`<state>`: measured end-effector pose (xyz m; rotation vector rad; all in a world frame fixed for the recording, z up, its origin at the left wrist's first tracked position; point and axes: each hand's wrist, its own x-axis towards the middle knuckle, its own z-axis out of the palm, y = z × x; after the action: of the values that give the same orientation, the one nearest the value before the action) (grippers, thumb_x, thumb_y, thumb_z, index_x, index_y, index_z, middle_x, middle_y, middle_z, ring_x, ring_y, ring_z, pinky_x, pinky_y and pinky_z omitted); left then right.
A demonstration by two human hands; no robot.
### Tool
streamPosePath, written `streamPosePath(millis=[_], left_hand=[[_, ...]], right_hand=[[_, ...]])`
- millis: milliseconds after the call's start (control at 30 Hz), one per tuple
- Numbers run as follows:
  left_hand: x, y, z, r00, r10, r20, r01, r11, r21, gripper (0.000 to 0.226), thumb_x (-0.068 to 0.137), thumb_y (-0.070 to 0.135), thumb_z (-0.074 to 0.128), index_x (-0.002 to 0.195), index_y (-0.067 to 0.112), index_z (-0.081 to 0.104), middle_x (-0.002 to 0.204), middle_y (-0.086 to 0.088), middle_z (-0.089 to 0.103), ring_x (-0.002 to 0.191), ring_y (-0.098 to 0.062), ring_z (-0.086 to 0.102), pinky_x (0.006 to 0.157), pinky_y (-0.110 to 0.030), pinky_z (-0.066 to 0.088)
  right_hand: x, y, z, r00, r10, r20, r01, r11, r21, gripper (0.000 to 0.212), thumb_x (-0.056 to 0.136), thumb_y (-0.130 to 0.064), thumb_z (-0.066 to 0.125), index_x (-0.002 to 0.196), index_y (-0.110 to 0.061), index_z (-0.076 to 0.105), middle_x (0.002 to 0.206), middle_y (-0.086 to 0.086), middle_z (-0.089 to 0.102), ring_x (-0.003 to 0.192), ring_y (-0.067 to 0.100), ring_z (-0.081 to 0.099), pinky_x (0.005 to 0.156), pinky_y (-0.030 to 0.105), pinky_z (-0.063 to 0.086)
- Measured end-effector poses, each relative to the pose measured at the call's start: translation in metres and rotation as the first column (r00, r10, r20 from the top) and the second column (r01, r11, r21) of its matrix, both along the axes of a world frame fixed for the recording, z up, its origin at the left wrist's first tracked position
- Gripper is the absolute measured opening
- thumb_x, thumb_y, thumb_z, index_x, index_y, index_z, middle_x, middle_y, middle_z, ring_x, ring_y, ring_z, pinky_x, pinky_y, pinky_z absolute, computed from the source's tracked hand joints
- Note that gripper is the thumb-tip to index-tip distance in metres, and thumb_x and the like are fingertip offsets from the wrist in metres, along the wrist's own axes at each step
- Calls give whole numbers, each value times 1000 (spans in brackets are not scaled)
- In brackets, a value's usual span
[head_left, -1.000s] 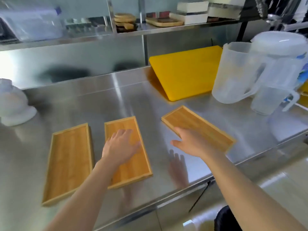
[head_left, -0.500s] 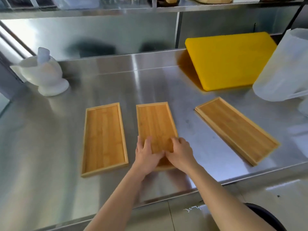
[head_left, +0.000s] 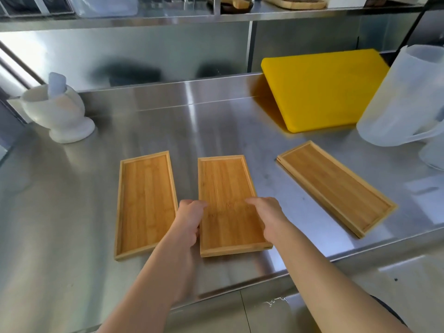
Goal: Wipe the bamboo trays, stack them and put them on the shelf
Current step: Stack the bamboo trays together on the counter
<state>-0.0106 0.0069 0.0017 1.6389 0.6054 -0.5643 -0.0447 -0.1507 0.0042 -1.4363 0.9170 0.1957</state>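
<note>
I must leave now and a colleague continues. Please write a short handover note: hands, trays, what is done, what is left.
Left hand and right hand: each grips a long side of the middle tray.
Left tray and right tray lie flat and apart on the steel counter, untouched.
Done: no stacking yet; wiping cannot be judged, no cloth in view.
Left: stack the three, put them on the shelf.
</note>
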Motion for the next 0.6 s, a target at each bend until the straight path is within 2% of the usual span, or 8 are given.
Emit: streamPosePath(millis=[67,100,167,267,367,500,567,600], left_hand=[[-1,0,4,997,-75,26,73,996,55,21,89,18,51,102,4,58,95,-12,63,86,-25,57,74,-35,49],[-2,-2,6,988,-145,52,139,984,110,17,89,15,49,92,2,59,85,-12,60,75,-25,54,63,-33,45],[-2,-10,10,952,-290,103,262,939,222,19,88,15,44,94,1,56,81,-12,57,68,-24,52,54,-30,39],[-5,-31,18,901,-397,177,324,885,336,29,92,23,41,112,4,49,102,-11,61,76,-22,58,58,-32,46],[-11,-57,27,855,-455,247,335,850,406,23,94,28,40,106,9,43,94,-6,57,79,-22,57,66,-36,48],[-21,-102,40,827,-507,242,428,848,314,17,92,22,41,89,5,40,76,-8,51,60,-27,55,50,-31,45],[-24,-126,46,825,-523,215,470,845,255,22,92,21,42,93,0,44,85,-11,58,63,-30,62,49,-34,54],[-25,-139,48,827,-523,207,482,848,222,25,92,21,42,100,-2,46,94,-14,62,68,-33,67,56,-38,58]], right_hand=[[-1,-7,6,999,41,3,-41,999,-1,57,85,-27,59,133,-9,33,139,11,40,123,29,39,95,38,33],[-1,-11,10,998,63,6,-63,998,-9,58,85,-28,59,133,-9,33,139,11,40,123,29,39,92,37,33],[-1,-21,18,996,83,20,-83,996,-31,58,85,-29,59,133,-10,33,139,11,40,122,29,40,88,36,32],[-3,-42,33,996,79,45,-76,995,-69,56,84,-29,60,130,-9,36,134,11,44,112,27,44,84,36,32],[-9,-70,44,994,54,90,-44,993,-106,40,83,-26,62,116,-9,46,110,6,49,92,21,45,78,33,32],[-20,-120,54,984,74,162,-28,964,-266,9,85,-16,60,83,-17,51,74,-7,45,64,7,41,64,29,34],[-21,-149,56,981,92,171,-23,930,-367,5,84,-12,60,82,-16,57,70,-9,44,62,6,41,61,28,35],[-20,-164,55,981,95,172,-16,911,-413,7,84,-11,60,89,-13,62,71,-8,47,63,8,42,66,30,36]])
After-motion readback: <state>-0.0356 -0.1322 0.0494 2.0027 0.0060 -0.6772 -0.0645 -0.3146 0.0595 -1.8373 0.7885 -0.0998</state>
